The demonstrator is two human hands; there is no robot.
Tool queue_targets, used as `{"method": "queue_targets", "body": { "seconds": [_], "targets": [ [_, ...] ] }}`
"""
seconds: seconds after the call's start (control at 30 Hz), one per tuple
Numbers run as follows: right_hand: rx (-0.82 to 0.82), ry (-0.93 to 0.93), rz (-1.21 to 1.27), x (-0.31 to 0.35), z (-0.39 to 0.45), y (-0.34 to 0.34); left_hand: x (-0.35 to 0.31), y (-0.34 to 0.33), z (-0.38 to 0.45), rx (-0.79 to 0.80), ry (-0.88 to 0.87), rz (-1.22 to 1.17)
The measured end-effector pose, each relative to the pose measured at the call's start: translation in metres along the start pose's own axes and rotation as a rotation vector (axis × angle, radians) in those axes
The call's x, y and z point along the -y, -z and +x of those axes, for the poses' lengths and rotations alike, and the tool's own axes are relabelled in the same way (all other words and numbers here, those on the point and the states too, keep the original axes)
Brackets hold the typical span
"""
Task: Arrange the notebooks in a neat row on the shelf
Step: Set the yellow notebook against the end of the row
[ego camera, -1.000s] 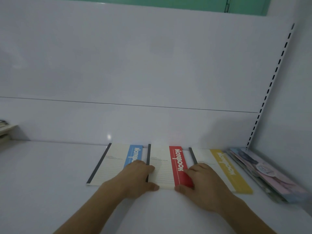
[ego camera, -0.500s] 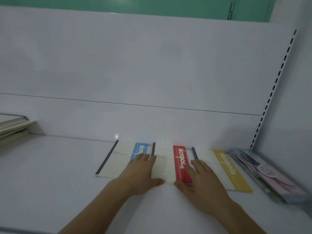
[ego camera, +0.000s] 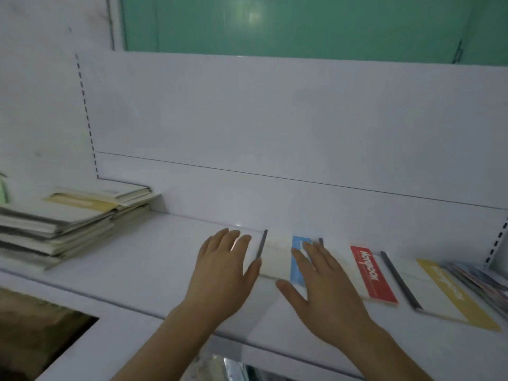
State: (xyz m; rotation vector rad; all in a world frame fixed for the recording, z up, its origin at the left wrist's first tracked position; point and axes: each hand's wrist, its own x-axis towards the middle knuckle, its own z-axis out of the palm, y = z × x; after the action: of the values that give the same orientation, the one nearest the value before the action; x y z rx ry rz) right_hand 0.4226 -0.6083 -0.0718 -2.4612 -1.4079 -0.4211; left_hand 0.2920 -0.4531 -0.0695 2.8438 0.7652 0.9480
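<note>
Three notebooks lie flat side by side on the white shelf: a blue-striped notebook, a red-striped notebook and a yellow-striped notebook. My left hand is flat with straight fingers, just left of the blue-striped notebook's dark spine, its thumb by that edge. My right hand is spread flat over the blue stripe and the seam with the red-striped notebook. Neither hand holds anything.
A messy pile of notebooks lies at the shelf's left end. Colourful booklets lie at the far right by the slotted upright. The shelf's front edge runs below my wrists, with a dark opening at lower left.
The view has swung left, bringing the left pile into sight. Both hands have shifted left along the row, off the red-striped notebook to the blue-striped one and its left edge.
</note>
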Motion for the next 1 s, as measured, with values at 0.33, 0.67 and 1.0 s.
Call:
{"method": "queue_targets", "body": {
  "seconds": [0.33,0.67,1.0],
  "targets": [
    [0.042,0.179,0.136,0.216,0.023,-0.031,0.177,0.106,-0.085,-0.057,0.210,0.084],
    [-0.007,0.334,0.217,0.350,0.100,-0.077,0.320,0.147,-0.105,-0.068,0.367,0.155],
    [-0.009,0.357,0.228,0.411,0.215,-0.106,0.424,0.141,-0.032,-0.014,0.345,0.218]
  ]
}}
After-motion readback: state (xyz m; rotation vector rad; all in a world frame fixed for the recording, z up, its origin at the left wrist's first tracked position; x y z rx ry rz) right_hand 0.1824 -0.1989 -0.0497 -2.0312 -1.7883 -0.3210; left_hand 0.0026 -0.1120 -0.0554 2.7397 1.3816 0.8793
